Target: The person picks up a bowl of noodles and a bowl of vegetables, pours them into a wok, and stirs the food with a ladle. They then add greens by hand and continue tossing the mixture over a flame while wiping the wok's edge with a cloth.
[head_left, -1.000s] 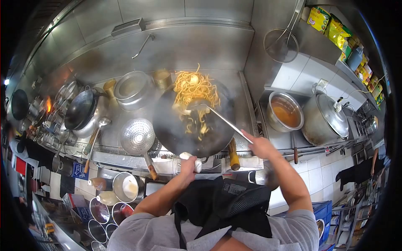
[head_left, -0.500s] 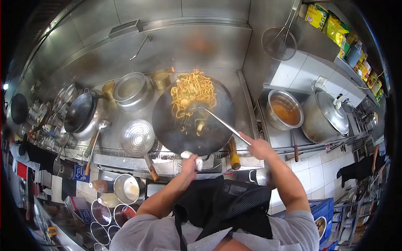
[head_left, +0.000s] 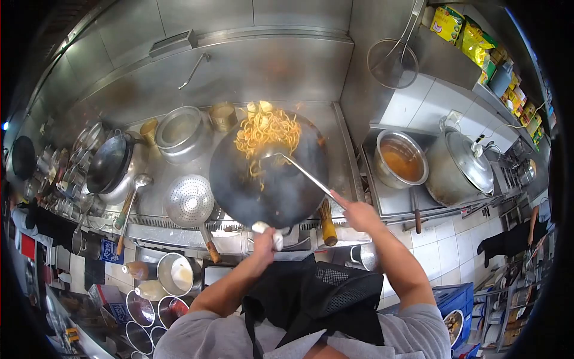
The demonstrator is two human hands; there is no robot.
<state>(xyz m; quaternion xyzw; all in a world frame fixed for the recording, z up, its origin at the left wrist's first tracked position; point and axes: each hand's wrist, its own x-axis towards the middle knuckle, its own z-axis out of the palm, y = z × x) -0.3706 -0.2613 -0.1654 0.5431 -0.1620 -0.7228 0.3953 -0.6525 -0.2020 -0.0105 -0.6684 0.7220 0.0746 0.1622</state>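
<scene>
Held the wok handle (head_left: 270,230), cloth-wrapped, in the left hand (head_left: 265,244), with the fingers (head_left: 266,237) clamped round it at the near rim. Held the far end of the ladle (head_left: 302,173) shaft in the right hand (head_left: 359,215), with the fingers (head_left: 350,207) closed on it. Could not tell the exact grip on the shaft.

Reached the ladle away from the right hand, up and to the left across the wok (head_left: 281,194). Set its bowl in the noodles (head_left: 266,131), well apart from both hands. Kept the wok tilted, with the far rim raised. Piled the noodles at that far rim, a few strands trailing down toward the centre. Left the near half of the wok bare and dark.

Judged progress from the pictures only. Found the noodles browned and coated, so well into cooking and being tossed. Saw no plate or bowl brought near the wok. Judged finishing and serving as not yet done.

Outward from the wok:
- Noted a skimmer (head_left: 188,200) just left of it on the range (head_left: 344,146).
- Noted a second wok (head_left: 107,161) farther left.
- Noted a steel bowl (head_left: 179,128) behind the skimmer.
- Noted an open pot of broth (head_left: 399,158) to the right.
- Noted a lidded pot (head_left: 465,167) beyond the open pot.
</scene>
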